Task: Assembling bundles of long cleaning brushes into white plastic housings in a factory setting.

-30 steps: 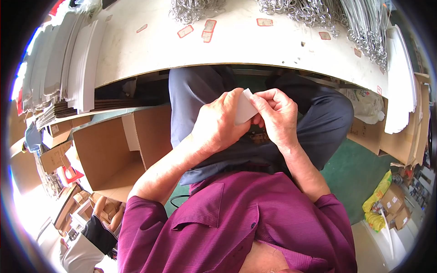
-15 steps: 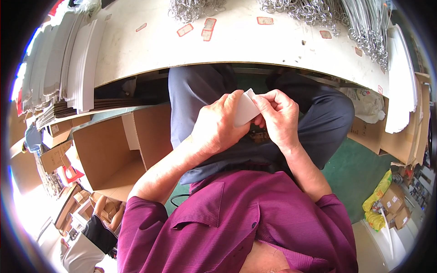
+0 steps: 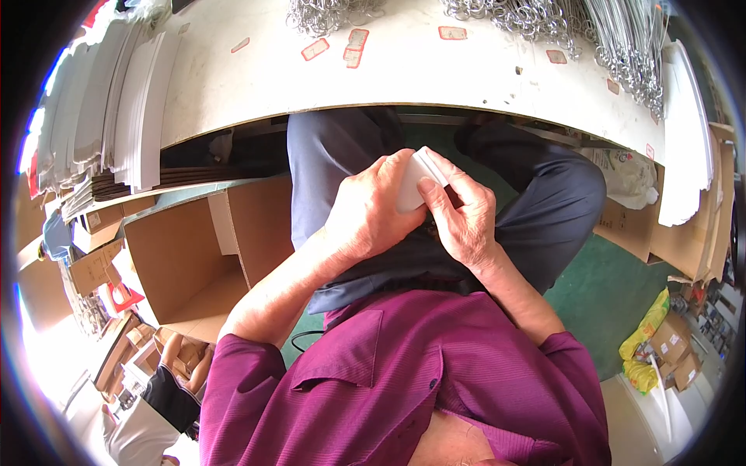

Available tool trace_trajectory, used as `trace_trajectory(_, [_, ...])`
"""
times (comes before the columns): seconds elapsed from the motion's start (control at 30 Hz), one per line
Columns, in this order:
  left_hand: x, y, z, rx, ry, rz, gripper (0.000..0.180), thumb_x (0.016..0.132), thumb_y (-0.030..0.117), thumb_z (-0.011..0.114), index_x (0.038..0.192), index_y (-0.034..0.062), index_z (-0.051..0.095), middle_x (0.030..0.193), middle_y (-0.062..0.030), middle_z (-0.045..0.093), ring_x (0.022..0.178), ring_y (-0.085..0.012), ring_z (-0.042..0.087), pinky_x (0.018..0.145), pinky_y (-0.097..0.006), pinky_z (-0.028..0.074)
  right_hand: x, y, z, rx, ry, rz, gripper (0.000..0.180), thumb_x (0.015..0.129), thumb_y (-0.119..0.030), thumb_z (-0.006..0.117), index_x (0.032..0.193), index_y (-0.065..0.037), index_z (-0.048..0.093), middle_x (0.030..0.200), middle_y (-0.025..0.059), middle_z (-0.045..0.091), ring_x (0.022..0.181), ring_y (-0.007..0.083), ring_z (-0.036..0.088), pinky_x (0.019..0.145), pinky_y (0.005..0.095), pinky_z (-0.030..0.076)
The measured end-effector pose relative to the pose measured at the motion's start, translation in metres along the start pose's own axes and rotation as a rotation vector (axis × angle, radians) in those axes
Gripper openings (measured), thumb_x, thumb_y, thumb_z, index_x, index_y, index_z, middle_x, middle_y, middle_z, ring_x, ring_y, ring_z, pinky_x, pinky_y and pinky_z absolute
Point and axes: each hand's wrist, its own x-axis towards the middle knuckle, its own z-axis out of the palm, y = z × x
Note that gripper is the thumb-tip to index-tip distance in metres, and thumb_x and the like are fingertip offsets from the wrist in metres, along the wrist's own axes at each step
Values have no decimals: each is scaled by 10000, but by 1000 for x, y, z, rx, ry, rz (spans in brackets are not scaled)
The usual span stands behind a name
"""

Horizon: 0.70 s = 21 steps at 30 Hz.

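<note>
A small white cardboard box (image 3: 410,189) is held up over my lap, tilted, with one end and a narrow edge showing. My left hand (image 3: 368,208) wraps round its left side, closed on it. On its right side my right hand (image 3: 468,221) pinches it, thumb on the front face and fingers along the upper right edge. My hands cover much of the box, so its full length is hidden.
In front of me runs a white table (image 3: 311,81) bearing bundles of metal wire pieces with rings (image 3: 536,27). White cardboard sheets (image 3: 144,113) stand at its left, more (image 3: 684,140) at its right. An open brown carton (image 3: 186,252) sits to my left. A person (image 3: 167,400) is behind.
My right hand has shifted left and closer to the box. Its thumb now presses on the front face, where before it pinched the upper right corner. My left hand keeps its hold.
</note>
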Motion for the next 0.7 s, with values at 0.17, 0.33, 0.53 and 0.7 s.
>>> trace_trajectory(0.17, [1, -5, -1, -64, 19, 27, 570, 779, 175, 801, 1254, -22, 557, 1004, -221, 694, 872, -413, 718, 735, -466, 609, -1, -3, 5, -146, -20, -138, 421, 957, -115, 717, 1326, 63, 618, 1011, 236, 735, 860, 288, 758, 732, 345, 588])
trace_trajectory(0.33, [-3, 5, -13, -74, -44, -112, 538, 769, 143, 805, 1248, 12, 596, 1089, -233, 697, 987, -409, 705, 825, -455, 589, 1, -7, 10, -190, -95, -152, 399, 936, -24, 694, 1320, 60, 621, 981, 233, 730, 841, 295, 754, 737, 338, 582])
trace_trajectory(0.53, [4, -1, -21, -201, -28, -121, 604, 818, 283, 803, 1289, -12, 567, 1094, -266, 690, 1040, -430, 681, 873, -484, 559, 12, -3, 10, 45, 2, 30, 353, 992, -14, 614, 1335, 67, 605, 1219, 156, 699, 1051, 182, 684, 882, 326, 566])
trace_trajectory(0.7, [-25, -26, -77, -376, -240, -339, 400, 842, 237, 800, 1138, 0, 675, 977, -182, 712, 925, -282, 702, 831, -384, 539, 43, -12, 0, 156, -51, 22, 360, 1034, -57, 593, 1373, 60, 568, 1118, 102, 694, 878, 92, 643, 697, 247, 559])
